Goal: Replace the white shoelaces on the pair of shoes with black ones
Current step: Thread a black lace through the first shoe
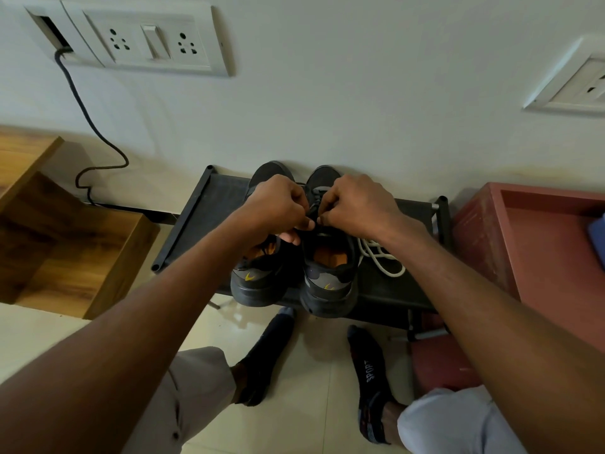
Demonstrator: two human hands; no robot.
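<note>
Black lace ends [313,209] are pinched between both hands above the tongue of the right-hand shoe [329,257], and that seems to be the point of the whole arrangement: the pair sits heel-out on a low dark rack [203,217] pushed against the wall, so the person can stand over it and work straight down into the eyelets. The left hand [278,204] has its fingers curled in, thumb and fingertips gripping one strand; the right hand [355,204] mirrors it, knuckles up, pinching the other strand just beside it. The two hands nearly touch over the upper eyelets, which to my eye looks like tightening or tying off the new lace, though the fingers hide the knot itself and I cannot tell how far it has got. The left-hand shoe [258,273] stands close against its partner, mostly under the left wrist; whether it already carries a black lace is hidden. The white laces [381,257] lie in a loose heap on the rack just to the right of the shoe in hand, under the right forearm, set aside out of the way, which suggests the old ones are at least off this shoe. Socked feet [265,355] stand on the tiled floor below the rack.
</note>
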